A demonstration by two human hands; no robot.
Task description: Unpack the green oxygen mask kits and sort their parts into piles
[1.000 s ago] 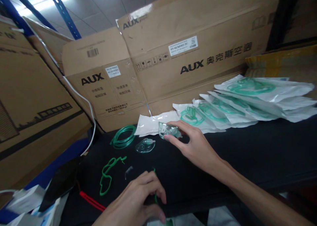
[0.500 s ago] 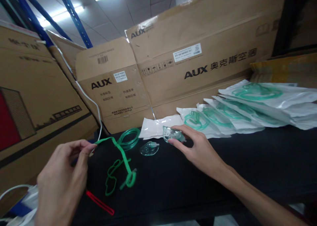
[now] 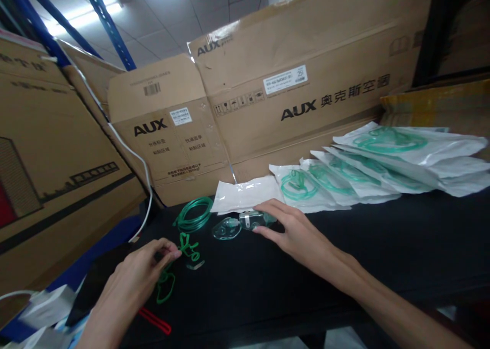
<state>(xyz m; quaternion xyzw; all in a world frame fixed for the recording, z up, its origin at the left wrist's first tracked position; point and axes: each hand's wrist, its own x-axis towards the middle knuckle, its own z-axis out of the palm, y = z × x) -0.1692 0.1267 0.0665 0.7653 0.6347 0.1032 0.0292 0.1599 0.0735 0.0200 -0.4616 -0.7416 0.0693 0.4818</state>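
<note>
My left hand (image 3: 151, 262) is low over the black table, thumb and fingertips pinched at the edge of a bunched green elastic strap (image 3: 187, 247). Another loop of green strap (image 3: 166, 290) lies just beneath that hand. A small clear piece (image 3: 196, 265) rests beside the bunched strap. My right hand (image 3: 285, 226) grips a transparent oxygen mask (image 3: 248, 220) between thumb and fingers, low at the table surface. Left of it lies a second clear mask (image 3: 225, 229), its tip close to the first. Behind sits a coil of green tubing (image 3: 196, 214).
Packaged sets with green tubing (image 3: 302, 185) overlap along the back right. A white pouch (image 3: 245, 195) lies behind the masks. Cardboard boxes (image 3: 260, 140) wall off the back and left. A red strap (image 3: 155, 320) lies at the front left, near white plugs (image 3: 49, 308).
My left hand has moved right and down, and the strap it held stretched out now lies bunched. My right hand has lowered the mask slightly leftward, beside the other one.
</note>
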